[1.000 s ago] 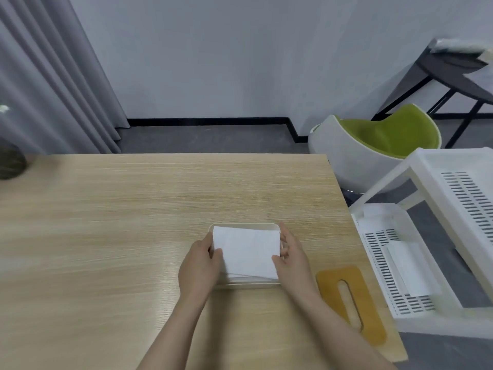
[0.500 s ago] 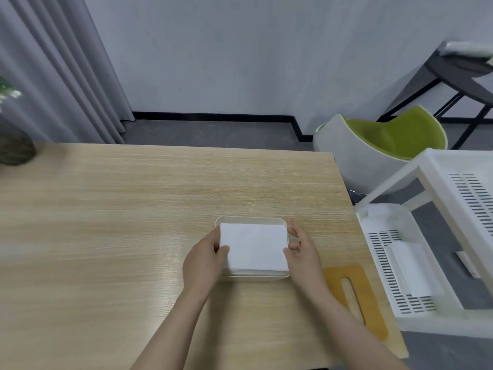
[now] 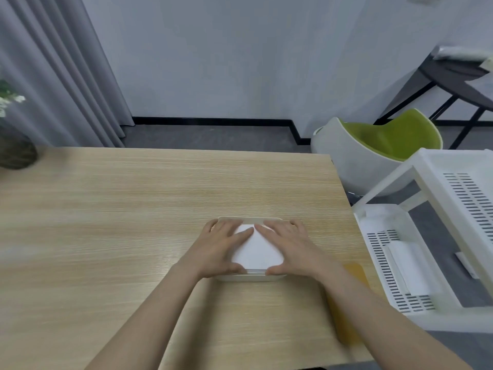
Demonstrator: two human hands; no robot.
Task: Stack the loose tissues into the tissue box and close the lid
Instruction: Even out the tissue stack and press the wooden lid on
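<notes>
- White stack of tissues (image 3: 256, 249): both sides covered by flat hands.
- Amber wooden slotted lid (image 3: 351, 303): mostly hidden behind right forearm, blurred.
- Dark round vase (image 3: 14, 150): cropped at left edge.

Soft, even, cool daylight fills the room with only faint shadows under the forearms on the worktop (image 3: 133, 222), no glare, slight overall softness, motion blur on the plant pot (image 3: 16, 150) at left, and wide-angle bending toward the edges
</notes>
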